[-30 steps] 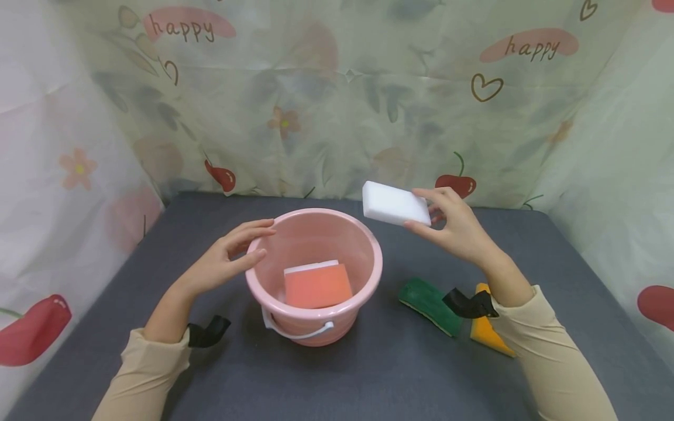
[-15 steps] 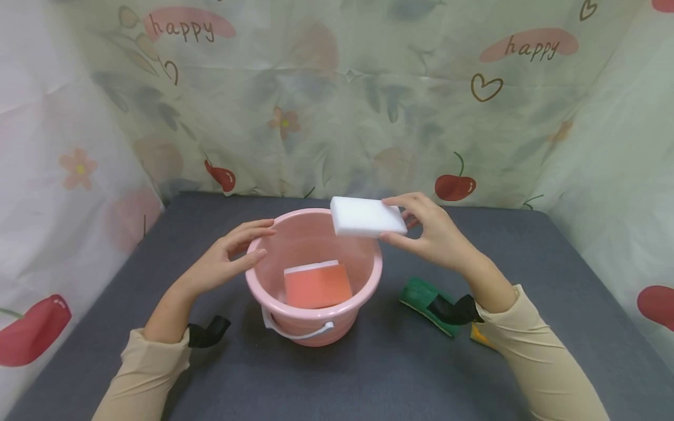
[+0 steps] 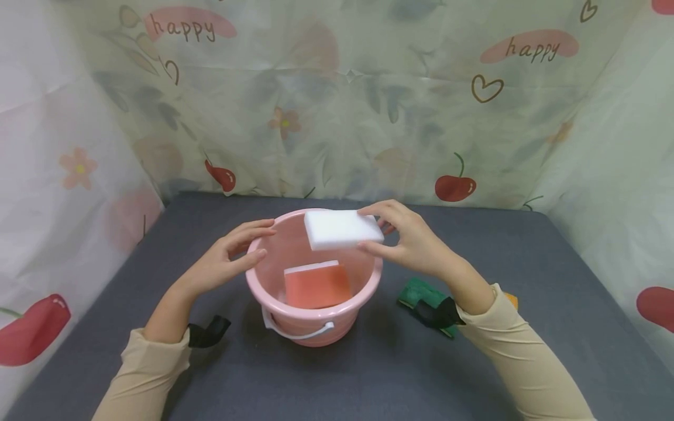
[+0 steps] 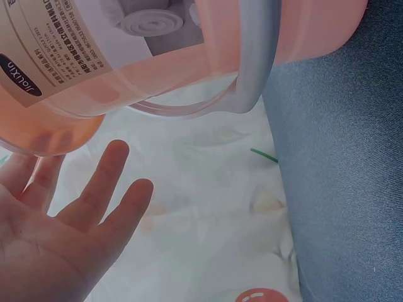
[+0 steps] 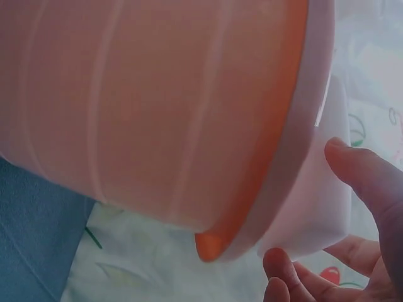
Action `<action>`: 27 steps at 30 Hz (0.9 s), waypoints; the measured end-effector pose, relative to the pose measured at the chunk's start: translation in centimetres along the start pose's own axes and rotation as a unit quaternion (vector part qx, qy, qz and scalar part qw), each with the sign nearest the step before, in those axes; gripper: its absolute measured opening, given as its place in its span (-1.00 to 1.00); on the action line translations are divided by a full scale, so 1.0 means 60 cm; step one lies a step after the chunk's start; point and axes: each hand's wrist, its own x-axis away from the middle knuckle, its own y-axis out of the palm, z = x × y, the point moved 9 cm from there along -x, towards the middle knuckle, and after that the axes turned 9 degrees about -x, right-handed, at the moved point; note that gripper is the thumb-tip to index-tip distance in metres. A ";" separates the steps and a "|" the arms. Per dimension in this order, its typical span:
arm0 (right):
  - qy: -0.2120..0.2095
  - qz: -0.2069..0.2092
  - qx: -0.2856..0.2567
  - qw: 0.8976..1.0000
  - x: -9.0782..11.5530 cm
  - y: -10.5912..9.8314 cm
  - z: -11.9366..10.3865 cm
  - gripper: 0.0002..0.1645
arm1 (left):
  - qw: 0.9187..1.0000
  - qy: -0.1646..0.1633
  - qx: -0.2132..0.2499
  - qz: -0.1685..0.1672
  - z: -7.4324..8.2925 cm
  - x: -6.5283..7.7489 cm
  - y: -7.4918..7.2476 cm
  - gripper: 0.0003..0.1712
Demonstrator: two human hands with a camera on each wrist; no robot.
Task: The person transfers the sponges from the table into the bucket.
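Note:
My right hand [image 3: 408, 237] pinches a white block-shaped sponge [image 3: 342, 229] by its right end, thumb on the near side and fingers on the far side. The sponge hangs over the mouth of a pink bucket [image 3: 316, 320], also seen with the sponge [image 5: 321, 201] beyond its rim in the right wrist view. Inside the bucket lie an orange sponge [image 3: 317, 286] and a white-edged piece [image 3: 310, 267] behind it. At the bucket's left rim, my left hand [image 3: 223, 260] rests its fingertips, fingers spread and nearly straight; the left wrist view shows these fingers [image 4: 104, 179] beside the rim.
Right of the bucket lies a green scouring sponge [image 3: 421, 292], partly covered by a black wrist strap [image 3: 437, 313]. A bit of a yellow piece [image 3: 511, 300] shows behind the right sleeve. The white bucket handle [image 3: 302, 335] hangs in front. Patterned cloth [image 3: 347, 117] encloses the dark table [image 3: 342, 386].
My right hand has carried the white sponge leftward and lower, from right of the bucket to over its opening. My left hand and the bucket have stayed put.

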 end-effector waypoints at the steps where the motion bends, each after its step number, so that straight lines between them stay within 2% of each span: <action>1: 0.000 -0.002 -0.001 1.000 -0.001 0.003 -0.001 -0.43 | 1.000 -0.002 0.000 0.000 0.000 0.000 0.000 -0.51; 7: -0.002 -0.016 -0.002 1.000 -0.007 0.020 -0.006 -0.43 | 1.000 -0.009 -0.004 0.000 0.001 0.000 -0.001 -0.51; 21: -0.012 -0.041 0.010 0.999 -0.019 0.050 -0.009 -0.44 | 1.000 0.002 -0.001 0.001 0.001 0.002 0.000 -0.51; 27: -0.011 -0.056 0.025 0.998 -0.026 0.062 -0.009 -0.44 | 1.000 -0.004 0.003 0.001 0.002 0.002 -0.001 -0.51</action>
